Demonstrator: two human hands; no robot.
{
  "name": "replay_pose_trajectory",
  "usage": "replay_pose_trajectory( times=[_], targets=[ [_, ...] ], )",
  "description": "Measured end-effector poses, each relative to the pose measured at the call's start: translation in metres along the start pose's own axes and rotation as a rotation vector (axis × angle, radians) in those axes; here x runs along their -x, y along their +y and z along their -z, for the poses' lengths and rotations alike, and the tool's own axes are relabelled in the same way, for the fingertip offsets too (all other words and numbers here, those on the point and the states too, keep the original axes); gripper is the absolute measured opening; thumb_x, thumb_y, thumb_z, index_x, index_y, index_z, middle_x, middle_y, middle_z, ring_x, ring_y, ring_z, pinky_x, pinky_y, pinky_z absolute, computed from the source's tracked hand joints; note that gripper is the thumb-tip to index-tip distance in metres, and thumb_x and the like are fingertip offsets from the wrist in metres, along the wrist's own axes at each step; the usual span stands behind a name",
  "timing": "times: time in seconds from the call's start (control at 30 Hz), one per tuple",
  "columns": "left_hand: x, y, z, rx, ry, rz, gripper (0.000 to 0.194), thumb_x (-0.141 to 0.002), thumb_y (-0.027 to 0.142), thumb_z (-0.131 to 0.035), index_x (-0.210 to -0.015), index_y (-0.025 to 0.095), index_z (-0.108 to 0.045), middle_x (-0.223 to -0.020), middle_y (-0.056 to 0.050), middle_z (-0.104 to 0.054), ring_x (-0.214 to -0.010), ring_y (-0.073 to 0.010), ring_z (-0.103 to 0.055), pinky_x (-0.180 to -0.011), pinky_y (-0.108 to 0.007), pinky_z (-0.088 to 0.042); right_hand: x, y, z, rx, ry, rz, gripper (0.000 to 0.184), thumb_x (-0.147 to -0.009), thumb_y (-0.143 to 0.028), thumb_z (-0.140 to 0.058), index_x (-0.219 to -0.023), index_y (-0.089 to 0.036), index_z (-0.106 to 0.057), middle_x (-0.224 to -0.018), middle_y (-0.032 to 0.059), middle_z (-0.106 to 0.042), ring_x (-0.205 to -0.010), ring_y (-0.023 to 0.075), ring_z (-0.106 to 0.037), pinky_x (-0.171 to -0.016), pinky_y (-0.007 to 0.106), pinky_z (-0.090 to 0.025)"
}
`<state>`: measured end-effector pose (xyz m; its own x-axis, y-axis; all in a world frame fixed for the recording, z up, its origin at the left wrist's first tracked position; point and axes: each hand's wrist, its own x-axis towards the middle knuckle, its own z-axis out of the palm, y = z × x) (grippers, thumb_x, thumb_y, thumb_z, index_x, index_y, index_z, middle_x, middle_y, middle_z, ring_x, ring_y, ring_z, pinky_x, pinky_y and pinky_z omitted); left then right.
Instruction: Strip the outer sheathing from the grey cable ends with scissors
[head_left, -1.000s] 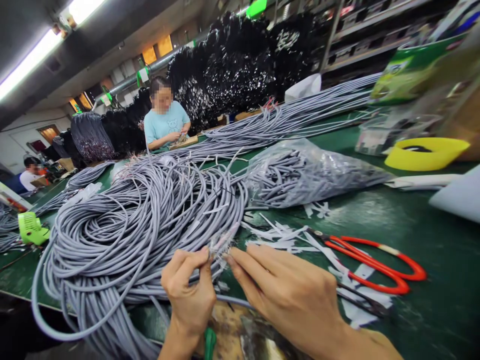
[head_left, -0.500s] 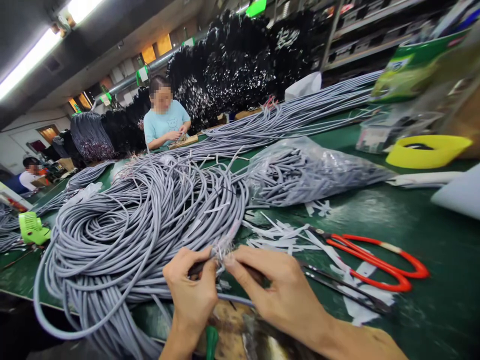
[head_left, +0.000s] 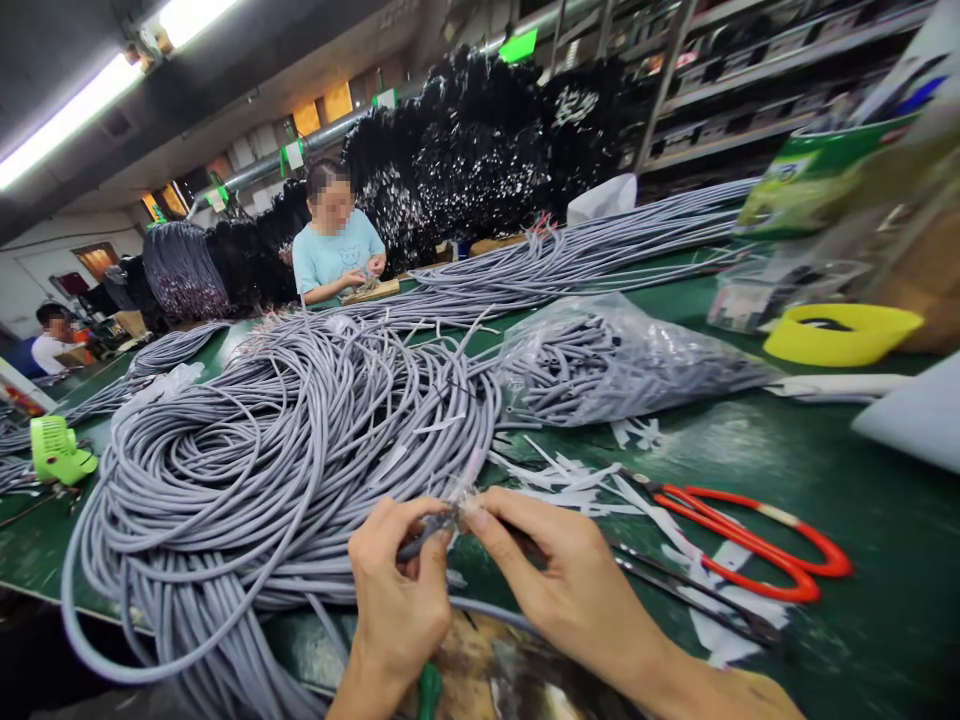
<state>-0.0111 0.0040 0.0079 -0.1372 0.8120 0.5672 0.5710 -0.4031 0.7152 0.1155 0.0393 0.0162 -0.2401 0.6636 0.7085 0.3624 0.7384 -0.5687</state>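
My left hand [head_left: 401, 590] is closed around the end of a grey cable [head_left: 422, 538], thumb and forefinger pinching near its stripped tip. Fine silvery strands and clear wrap [head_left: 463, 490] fan out from that tip. My right hand [head_left: 570, 575] pinches at these strands with thumb and forefinger, its fingertips almost touching the left ones. Just behind and left of both hands lies a large coil of grey cables [head_left: 262, 450]. Right of my right hand rest red-handled scissors [head_left: 757, 540] and a slim dark metal tool [head_left: 697, 592], with white strips [head_left: 562, 482] around them.
A clear bag of short grey cable pieces [head_left: 600, 365] lies behind the scissors. Long grey cables [head_left: 600, 245] run across the green table [head_left: 862, 480]. A yellow ring-shaped item [head_left: 844, 335] sits at right, a green fan [head_left: 60, 450] at left. A co-worker [head_left: 337, 245] sits opposite.
My right hand's fingers have curled inward from a straighter pose, still at the strands. Both hands are slightly further right in view. The camera has tilted a little.
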Motion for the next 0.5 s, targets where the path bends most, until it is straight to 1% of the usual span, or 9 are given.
replay_pose_trajectory(
  times=[0.03, 0.13, 0.2, 0.3, 0.4, 0.47, 0.5],
  targets=[
    [-0.0006, 0.0000, 0.0005, -0.006, -0.020, -0.018, 0.022, -0.073, 0.004, -0.052, -0.083, 0.019, -0.064, -0.070, -0.001, -0.059, -0.060, -0.0131, -0.053, -0.053, -0.021, -0.043, -0.0002, -0.0003, 0.0007, 0.008, 0.012, 0.019, 0.029, -0.088, -0.020, -0.038, -0.062, -0.019, -0.051, -0.051, -0.0020, -0.052, -0.044, 0.0094, -0.048, -0.044, 0.019, -0.038],
    [-0.0035, 0.0001, 0.0023, -0.021, -0.100, -0.043, 0.021, -0.075, 0.005, -0.051, -0.083, 0.019, -0.064, -0.067, -0.001, -0.053, -0.056, -0.0122, -0.048, -0.049, -0.021, -0.038, -0.0001, -0.0007, 0.0021, 0.062, 0.066, 0.049, 0.027, -0.088, -0.017, -0.038, -0.064, -0.018, -0.053, -0.053, -0.0009, -0.056, -0.045, 0.0097, -0.051, -0.045, 0.019, -0.039],
    [-0.0058, 0.0004, 0.0034, -0.022, -0.148, -0.057, 0.019, -0.077, 0.007, -0.050, -0.083, 0.019, -0.064, -0.066, 0.000, -0.049, -0.055, -0.0123, -0.045, -0.047, -0.021, -0.035, -0.0001, 0.0000, 0.0026, 0.089, 0.089, 0.029, 0.027, -0.087, -0.017, -0.039, -0.065, -0.018, -0.054, -0.054, -0.0005, -0.058, -0.044, 0.0095, -0.051, -0.044, 0.019, -0.038],
    [-0.0081, 0.0011, 0.0038, -0.039, -0.189, -0.066, 0.019, -0.079, 0.009, -0.049, -0.082, 0.019, -0.065, -0.065, 0.000, -0.045, -0.058, -0.0135, -0.046, -0.050, -0.022, -0.036, -0.0015, 0.0029, 0.0039, 0.096, 0.083, -0.045, 0.029, -0.087, -0.020, -0.039, -0.062, -0.018, -0.054, -0.049, -0.0020, -0.055, -0.039, 0.0090, -0.047, -0.039, 0.019, -0.035],
    [-0.0079, 0.0013, 0.0019, -0.054, -0.200, -0.052, 0.020, -0.079, 0.007, -0.048, -0.083, 0.019, -0.064, -0.069, -0.001, -0.048, -0.061, -0.0139, -0.049, -0.054, -0.023, -0.037, -0.0029, 0.0042, 0.0057, 0.088, 0.056, -0.093, 0.032, -0.087, -0.022, -0.039, -0.058, -0.018, -0.052, -0.044, -0.0033, -0.051, -0.036, 0.0088, -0.044, -0.037, 0.019, -0.034],
    [-0.0076, 0.0002, -0.0004, -0.044, -0.165, -0.044, 0.022, -0.079, 0.005, -0.046, -0.082, 0.019, -0.063, -0.073, -0.002, -0.053, -0.065, -0.0147, -0.053, -0.058, -0.023, -0.040, -0.0006, 0.0003, 0.0047, 0.094, 0.069, -0.045, 0.032, -0.087, -0.021, -0.040, -0.058, -0.018, -0.053, -0.046, -0.0023, -0.052, -0.038, 0.0089, -0.046, -0.039, 0.019, -0.036],
    [-0.0079, -0.0009, -0.0016, -0.043, -0.140, -0.040, 0.025, -0.078, 0.004, -0.044, -0.082, 0.019, -0.064, -0.074, -0.003, -0.055, -0.067, -0.0152, -0.054, -0.059, -0.024, -0.041, 0.0024, -0.0035, 0.0029, 0.101, 0.085, 0.009, 0.031, -0.087, -0.019, -0.040, -0.060, -0.018, -0.054, -0.048, -0.0013, -0.053, -0.040, 0.0091, -0.048, -0.041, 0.019, -0.036]
  ],
)
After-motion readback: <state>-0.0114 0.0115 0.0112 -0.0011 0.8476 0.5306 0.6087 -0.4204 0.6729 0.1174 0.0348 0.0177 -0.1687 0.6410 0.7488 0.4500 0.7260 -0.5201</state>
